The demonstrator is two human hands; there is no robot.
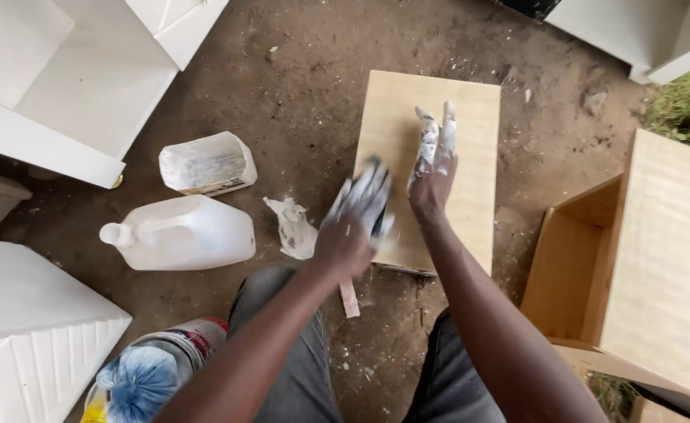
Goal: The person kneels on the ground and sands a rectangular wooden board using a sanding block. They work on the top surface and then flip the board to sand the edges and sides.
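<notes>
Head view | my left hand (353, 223) fingers curl around a dark pad | right hand (433, 168) fingers straight, together on board (431, 164) | risk: board may slide on loose dirt.

On the dirt floor at our left we see a white plastic jug (184, 233) lying on its side. Just above it lies a cut-open white container (207, 163) with a small dark label. A labelled can (174, 345) stands near our left knee.
</notes>
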